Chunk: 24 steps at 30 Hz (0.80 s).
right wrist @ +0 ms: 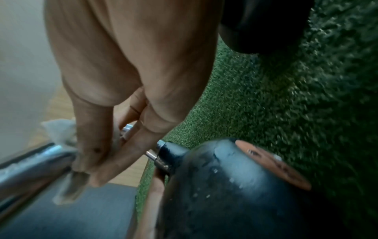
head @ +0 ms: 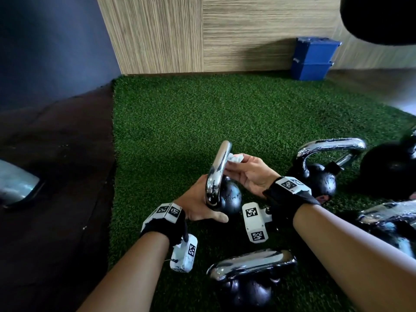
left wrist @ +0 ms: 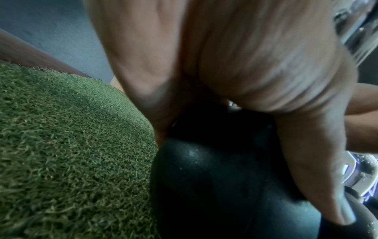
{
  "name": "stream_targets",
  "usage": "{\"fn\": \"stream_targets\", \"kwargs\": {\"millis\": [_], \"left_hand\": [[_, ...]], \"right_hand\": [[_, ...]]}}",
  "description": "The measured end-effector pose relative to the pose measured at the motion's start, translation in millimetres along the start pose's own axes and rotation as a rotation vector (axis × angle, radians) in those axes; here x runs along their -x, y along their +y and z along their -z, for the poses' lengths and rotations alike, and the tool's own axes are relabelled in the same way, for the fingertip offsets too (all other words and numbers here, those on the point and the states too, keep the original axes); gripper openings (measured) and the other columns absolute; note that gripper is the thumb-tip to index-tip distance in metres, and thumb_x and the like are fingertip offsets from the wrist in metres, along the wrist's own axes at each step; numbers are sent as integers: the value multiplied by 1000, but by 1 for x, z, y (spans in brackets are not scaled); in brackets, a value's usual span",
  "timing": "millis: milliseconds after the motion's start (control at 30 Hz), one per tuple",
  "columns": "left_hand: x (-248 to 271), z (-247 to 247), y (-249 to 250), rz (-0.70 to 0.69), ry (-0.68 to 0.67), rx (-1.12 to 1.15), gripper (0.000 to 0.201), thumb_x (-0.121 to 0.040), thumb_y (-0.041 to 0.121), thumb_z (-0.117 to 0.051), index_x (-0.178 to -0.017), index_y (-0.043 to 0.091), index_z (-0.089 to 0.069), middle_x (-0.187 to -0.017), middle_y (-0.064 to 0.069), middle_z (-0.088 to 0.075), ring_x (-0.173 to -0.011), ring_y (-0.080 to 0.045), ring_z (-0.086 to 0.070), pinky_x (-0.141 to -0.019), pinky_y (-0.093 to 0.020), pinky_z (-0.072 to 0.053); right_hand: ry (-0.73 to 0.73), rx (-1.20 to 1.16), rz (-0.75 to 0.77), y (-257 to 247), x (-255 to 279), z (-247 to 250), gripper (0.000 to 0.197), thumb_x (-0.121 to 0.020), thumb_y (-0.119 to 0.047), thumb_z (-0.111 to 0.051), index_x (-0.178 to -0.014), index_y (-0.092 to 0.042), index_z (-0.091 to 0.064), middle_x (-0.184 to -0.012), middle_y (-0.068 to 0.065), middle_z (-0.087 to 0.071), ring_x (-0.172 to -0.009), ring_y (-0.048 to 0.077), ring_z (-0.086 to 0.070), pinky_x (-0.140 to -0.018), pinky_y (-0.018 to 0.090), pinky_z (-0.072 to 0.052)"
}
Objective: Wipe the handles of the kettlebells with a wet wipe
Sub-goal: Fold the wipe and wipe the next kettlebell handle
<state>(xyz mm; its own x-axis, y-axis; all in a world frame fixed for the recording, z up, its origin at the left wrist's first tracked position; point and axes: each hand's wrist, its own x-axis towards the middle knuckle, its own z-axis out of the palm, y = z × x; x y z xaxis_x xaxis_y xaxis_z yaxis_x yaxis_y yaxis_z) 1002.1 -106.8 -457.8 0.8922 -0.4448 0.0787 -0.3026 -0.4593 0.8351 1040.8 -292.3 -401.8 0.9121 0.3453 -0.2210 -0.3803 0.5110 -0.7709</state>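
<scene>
Chrome handle [head: 217, 167] rubbed with wet wipe [head: 235, 158] pinched in right hand [head: 249, 174]; left hand [head: 198, 207] clamps round kettlebell [head: 228, 199].

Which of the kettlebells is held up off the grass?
The small kettlebell in the middle: the left hand holds it while the right hand wipes its handle. The others rest on the grass.

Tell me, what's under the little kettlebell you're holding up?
The left hand cups the small kettlebell from below, with green turf beneath. The turf directly under the hand is covered, so I cannot see it.
</scene>
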Motion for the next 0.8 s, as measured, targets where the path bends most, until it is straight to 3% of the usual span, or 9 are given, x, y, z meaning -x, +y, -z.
{"fn": "stream_targets", "kwargs": {"millis": [100, 167, 300, 467, 567, 633, 800], "left_hand": [[2, 0, -3, 67, -4, -47, 79, -52, 30, -100, -120, 31, -59, -128, -2, -62, -124, -16, -57, -110, -37, -48], [2, 0, -4, 71, 0, -76, 87, -53, 31, -101, -123, 47, -51, -137, 0, -55, -132, -18, -50, -117, -41, -41], [4, 1, 0, 70, -10, -39, 105, -54, 29, -102, -117, 80, -35, -141, 3, -53, -135, -19, -47, -119, -45, -38], [10, 0, 6, 125, -16, -34, 107, -47, 46, -99, -110, 88, -25, -143, 5, -49, -138, -15, -45, -119, -47, -38], [11, -2, 8, 154, -7, -27, 104, -41, 53, -94, -107, 89, -23, -144, 5, -48, -138, -15, -45, -120, -46, -37], [11, -3, 7, 134, 1, -1, 104, -41, 52, -94, -110, 88, -25, -145, 2, -49, -139, -18, -45, -120, -47, -37], [9, -6, 2, 121, 36, -22, 113, -41, 52, -94, -137, 45, -34, -140, 0, -51, -133, -18, -51, -116, -46, -42]], "right_hand": [[14, 123, 71, 2, 0, 1, 24, -64, 10, -72, -79, -1, -56, -84, 24, -74, -72, 31, -75, -62, 34, -64], [86, 269, 161, 2, -3, -2, 27, -61, 8, -77, -77, -3, -57, -84, 24, -71, -70, 31, -74, -65, 38, -64], [271, 604, 361, -3, -11, -3, 22, -74, 16, -76, -84, 3, -62, -86, 18, -73, -70, 25, -76, -60, 32, -62], [350, 878, 464, -1, -11, 0, 23, -76, 5, -79, -80, -10, -63, -86, 12, -74, -76, 29, -75, -66, 47, -63], [429, 956, 507, -1, -14, -1, 19, -79, -1, -78, -79, -13, -64, -82, 9, -75, -73, 30, -75, -66, 49, -62], [480, 902, 467, 0, -17, -2, 17, -80, 0, -77, -78, -11, -65, -79, 11, -76, -65, 25, -75, -59, 43, -63], [553, 828, 267, -8, -25, -6, 16, -77, -2, -83, -76, -10, -69, -63, 4, -75, -55, 19, -74, -53, 38, -63]]}}
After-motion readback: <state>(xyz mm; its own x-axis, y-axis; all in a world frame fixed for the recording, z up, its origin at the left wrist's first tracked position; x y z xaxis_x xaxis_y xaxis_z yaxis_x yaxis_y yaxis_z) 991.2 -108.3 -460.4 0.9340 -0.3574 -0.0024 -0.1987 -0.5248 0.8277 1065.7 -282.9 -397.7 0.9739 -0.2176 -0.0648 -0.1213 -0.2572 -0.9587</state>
